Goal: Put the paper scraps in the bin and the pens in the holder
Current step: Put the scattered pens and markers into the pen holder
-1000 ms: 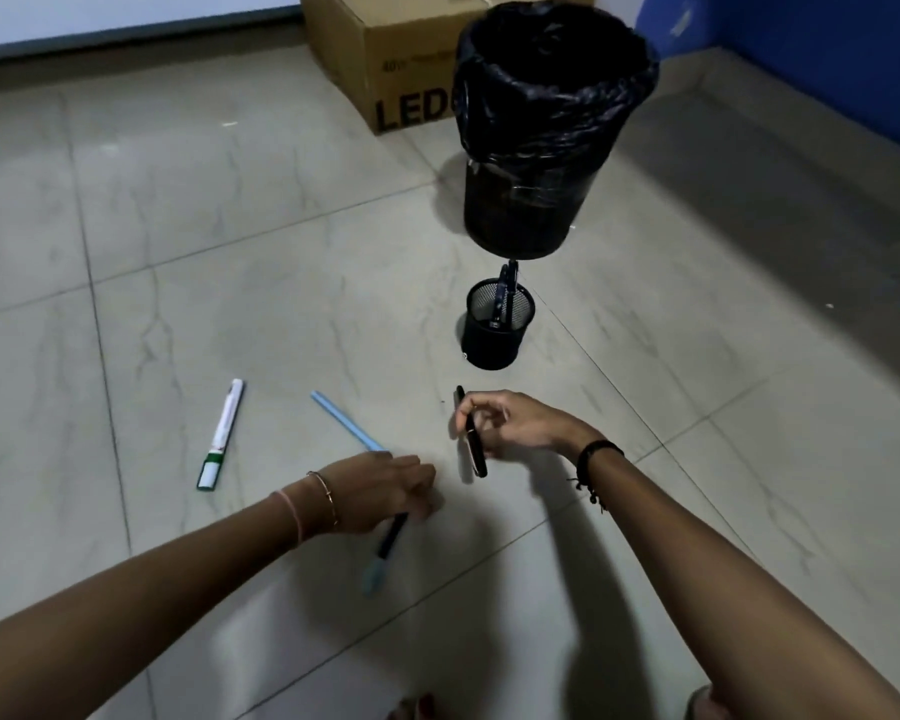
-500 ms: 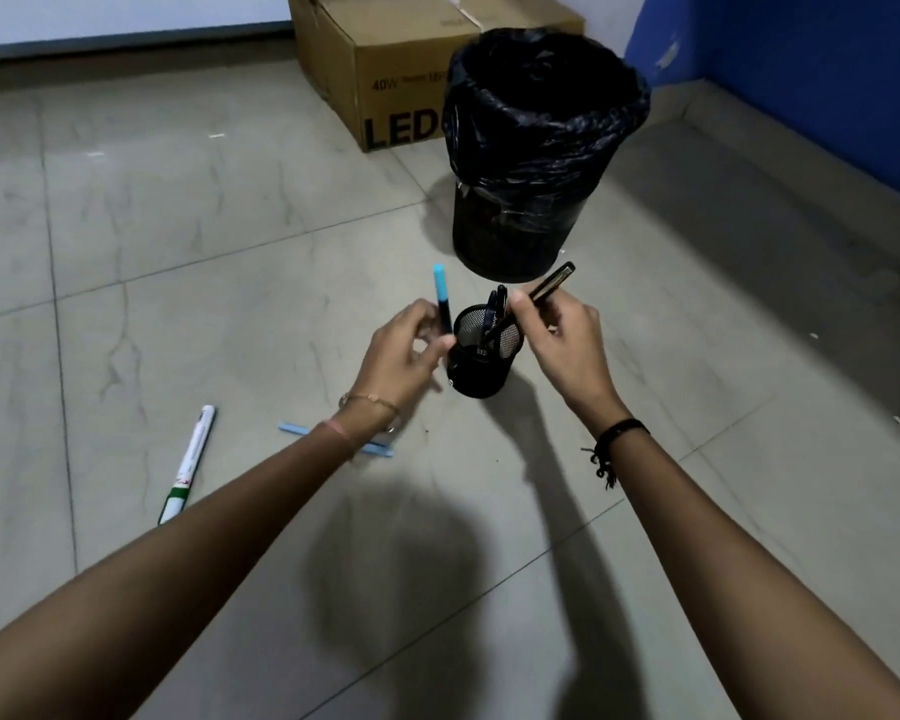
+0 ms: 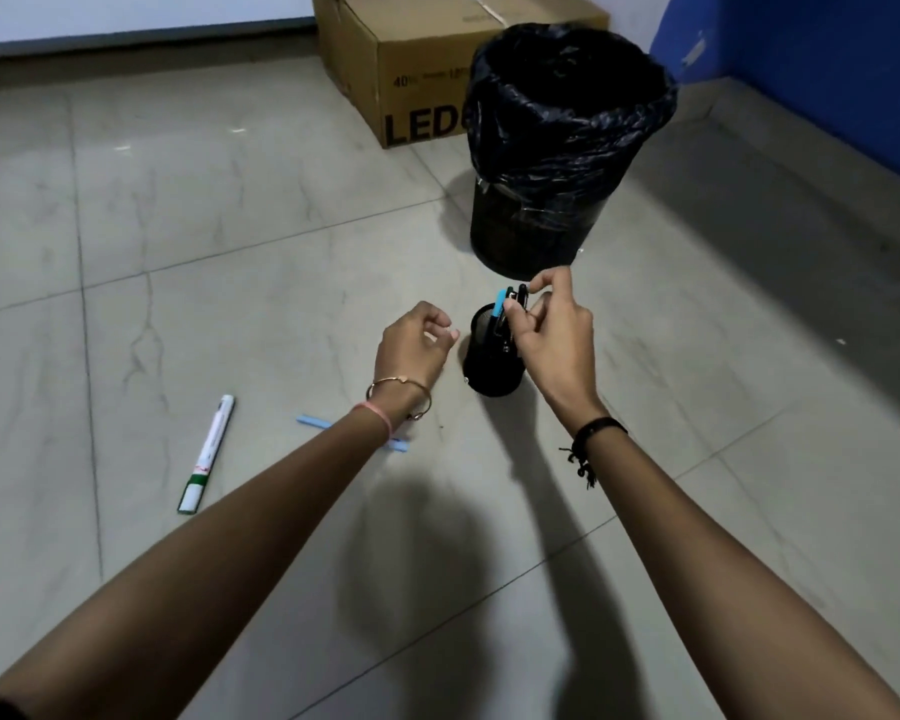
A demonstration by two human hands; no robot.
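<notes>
Fingers (image 3: 554, 278) of the right hand (image 3: 554, 340) curl at the top of the black pen (image 3: 522, 296) standing in the holder (image 3: 492, 379) (pinching or merely touching, I cannot tell), the left hand (image 3: 417, 340) loosely curled and empty beside it, so a snagging pull-away could tip that light holder and spill its pens.

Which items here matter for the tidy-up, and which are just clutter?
Job: bin; pen holder; pens standing in it; white marker on the floor; thin blue stick on the floor (pen or scrap, unclear).
Lying about: cardboard box.
</notes>
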